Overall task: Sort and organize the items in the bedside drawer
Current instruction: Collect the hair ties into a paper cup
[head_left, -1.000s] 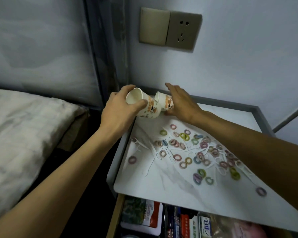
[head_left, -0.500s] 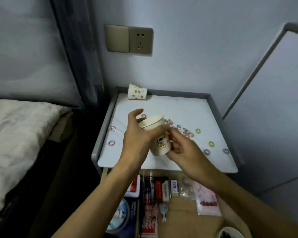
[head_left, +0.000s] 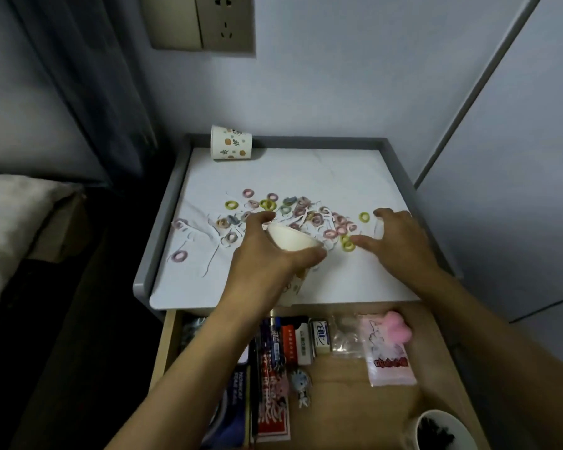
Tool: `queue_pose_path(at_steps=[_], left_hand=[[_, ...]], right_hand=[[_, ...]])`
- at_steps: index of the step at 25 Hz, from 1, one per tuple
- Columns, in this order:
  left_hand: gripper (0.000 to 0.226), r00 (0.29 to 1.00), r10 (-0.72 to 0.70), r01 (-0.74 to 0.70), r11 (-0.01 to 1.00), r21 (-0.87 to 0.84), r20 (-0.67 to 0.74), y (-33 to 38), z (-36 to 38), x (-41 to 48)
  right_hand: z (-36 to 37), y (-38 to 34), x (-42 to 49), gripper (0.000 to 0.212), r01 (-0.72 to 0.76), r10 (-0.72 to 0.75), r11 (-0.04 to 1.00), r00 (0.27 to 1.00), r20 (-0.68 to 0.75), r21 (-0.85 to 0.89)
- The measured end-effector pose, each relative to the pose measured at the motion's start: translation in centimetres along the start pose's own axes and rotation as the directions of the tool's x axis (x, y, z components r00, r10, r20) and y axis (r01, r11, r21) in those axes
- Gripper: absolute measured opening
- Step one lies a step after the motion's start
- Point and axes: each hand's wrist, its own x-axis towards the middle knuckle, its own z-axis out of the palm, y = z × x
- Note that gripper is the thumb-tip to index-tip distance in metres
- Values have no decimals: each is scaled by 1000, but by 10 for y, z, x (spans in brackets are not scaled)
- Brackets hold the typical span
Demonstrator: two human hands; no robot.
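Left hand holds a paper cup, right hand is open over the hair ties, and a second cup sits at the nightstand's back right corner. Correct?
No: the head view shows the second cup at the back left corner of the nightstand. The left hand does hold a paper cup, and the right hand is open over the hair ties.

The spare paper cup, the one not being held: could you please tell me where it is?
In the head view, the cup is at the nightstand's back left corner, against the rim, behind the scattered hair ties.
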Motion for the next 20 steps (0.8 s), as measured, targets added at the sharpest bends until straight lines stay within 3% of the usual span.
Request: queue_pose_path(at_steps=[5,11,15,20], left_hand=[[88,999,26,-27,999,35,35,-1,2,2],[91,998,45,-46,999,22,50,1,-9,-2],[93,996,64,-64,998,-5,58,4,-16,-5],[91,993,95,-94,995,-23,69,5,-23,-7]], right_hand=[[3,-12,10,35,57,-60,996,998,30,73],[-19,-26,11,44,-92,68,985,984,163,143],[-18,-29,23,50,-49,50,999,988,144,-14],[-11,-33,25,35,-50,56,998,988,144,-47]])
